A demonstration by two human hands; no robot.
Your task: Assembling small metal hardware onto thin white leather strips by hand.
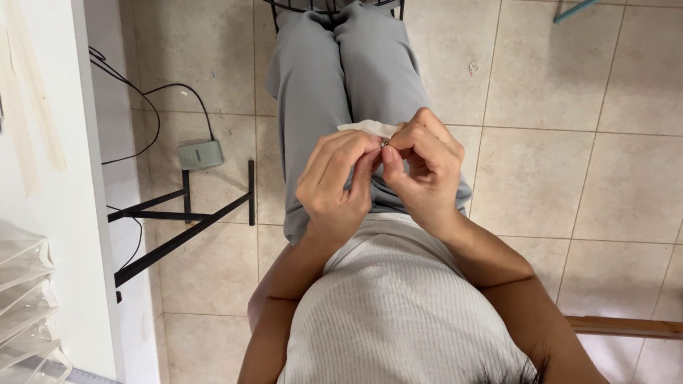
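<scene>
My left hand [334, 181] and my right hand [421, 171] meet above my lap, fingertips pinched together on a tiny metallic piece [384, 144]. It is too small to identify. A small white strip of paper or cloth [366, 128] pokes out just behind the fingertips, touching both hands; which hand holds it I cannot tell. Below the hands are my grey trousers [334, 78] and my ribbed light top [398, 313].
A white table edge [64, 213] runs down the left, with clear plastic bags [21, 299] on it. On the tiled floor lie a small grey box with black cables [200, 153] and black metal frame legs [178, 227]. A wooden bar [626, 327] is at lower right.
</scene>
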